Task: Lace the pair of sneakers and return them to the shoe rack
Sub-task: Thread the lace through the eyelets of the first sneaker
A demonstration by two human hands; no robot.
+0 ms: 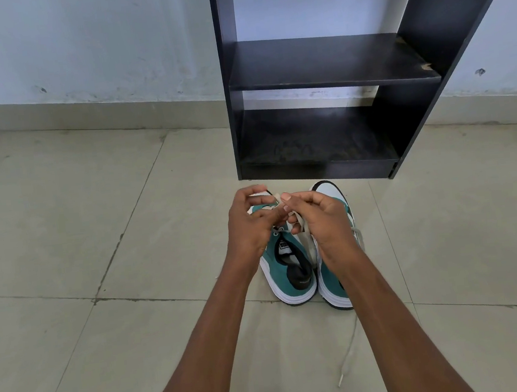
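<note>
Two teal and white sneakers stand side by side on the tiled floor, toes toward the rack. Over the left sneaker (287, 269) my left hand (247, 225) and my right hand (323, 221) both pinch its cream lace (278, 197) above the eyelets. The right sneaker (336, 293) is partly hidden under my right wrist. Its loose lace (350, 352) trails back across the floor toward me. The black shoe rack (326, 67) stands just beyond the shoes, its two visible shelves bare.
A pale wall with a tiled skirting runs behind the rack. Beige floor tiles spread to the left and right of the shoes.
</note>
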